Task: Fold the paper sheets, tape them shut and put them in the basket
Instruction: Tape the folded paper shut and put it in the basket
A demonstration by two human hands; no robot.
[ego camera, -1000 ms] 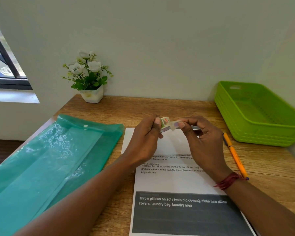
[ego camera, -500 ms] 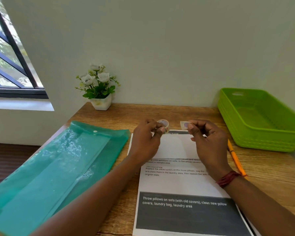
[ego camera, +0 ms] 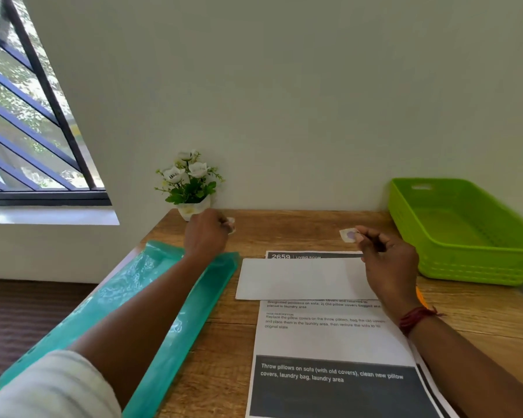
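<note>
- My right hand (ego camera: 387, 260) pinches a small clear tape piece (ego camera: 348, 235).
- My left hand (ego camera: 207, 233) holds the little white tape roll (ego camera: 230, 226).
- The folded white paper sheet (ego camera: 302, 279) lies near the green plastic basket (ego camera: 465, 267).

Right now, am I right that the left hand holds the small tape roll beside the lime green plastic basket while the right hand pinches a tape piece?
No: the head view shows the left hand holding the small tape roll beside the white potted flower plant instead; the right hand pinches a tape piece.
</note>
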